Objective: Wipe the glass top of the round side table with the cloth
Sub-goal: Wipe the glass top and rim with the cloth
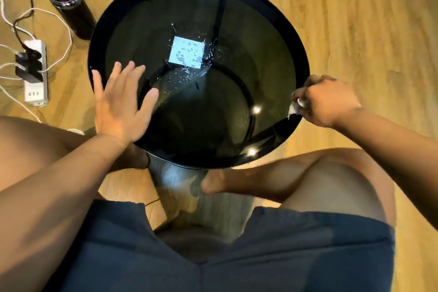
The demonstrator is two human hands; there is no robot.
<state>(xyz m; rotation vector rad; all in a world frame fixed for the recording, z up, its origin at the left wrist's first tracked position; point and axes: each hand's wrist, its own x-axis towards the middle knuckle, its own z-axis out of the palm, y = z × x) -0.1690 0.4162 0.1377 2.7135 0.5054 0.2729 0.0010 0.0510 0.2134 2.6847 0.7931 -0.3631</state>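
Presently, step: wipe seemingly about to start.
Left hand (pixel 120 106): flat, spread, on glass worktop (pixel 260 54), left rim.
Right hand (pixel 329 99): clutching cloth (pixel 296 107) at right rim.
Next: sweep cloth inward across central droplets (pixel 189 54).

Dark blue shorts (pixel 213 256) across bottom of frame: plain matte fabric, centre seam down middle, straight hem on each leg. Legs bare above hems, at middle left and middle right. Bare feet (pixel 213 185) at frame centre. Forearms bare, no sleeve in view. Left hand (pixel 120 106), centre left, and right hand (pixel 329 99), centre right, both bare.
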